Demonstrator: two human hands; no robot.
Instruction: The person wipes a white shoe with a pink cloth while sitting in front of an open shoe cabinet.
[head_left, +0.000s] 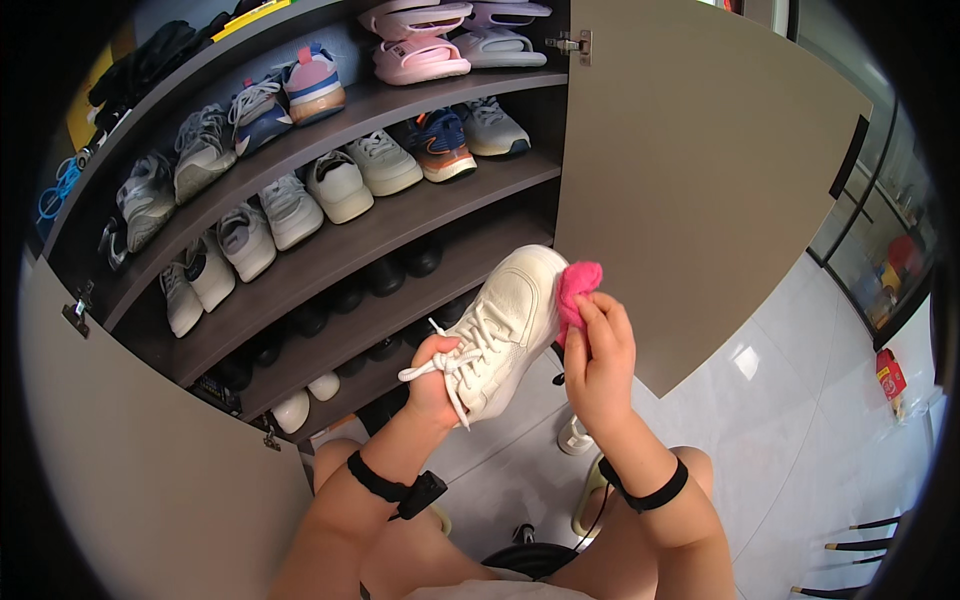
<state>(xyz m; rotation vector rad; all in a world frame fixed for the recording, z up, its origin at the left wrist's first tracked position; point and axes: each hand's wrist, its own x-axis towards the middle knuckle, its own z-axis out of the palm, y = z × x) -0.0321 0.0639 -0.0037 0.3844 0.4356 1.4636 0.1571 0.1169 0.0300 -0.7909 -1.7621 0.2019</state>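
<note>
A white lace-up sneaker (504, 322) is held up in front of me, its toe pointing up and away. My left hand (435, 382) grips it at the heel end, the thumb near the tied laces and the other fingers hidden. Bunched in the fingers of my right hand (602, 352) is a pink cloth (576, 296), which lies against the side of the sole near the toe. Behind the sneaker stands a shoe cabinet (375, 214) with shoes on several shelves.
An open cabinet door (690, 180) spans the right; another door (172, 465) is at lower left. A white shoe (575, 437) stands on the tiled floor (517, 465) below my right hand. Pink slippers (421, 60) sit on the upper shelf. A red box (890, 373) is far right.
</note>
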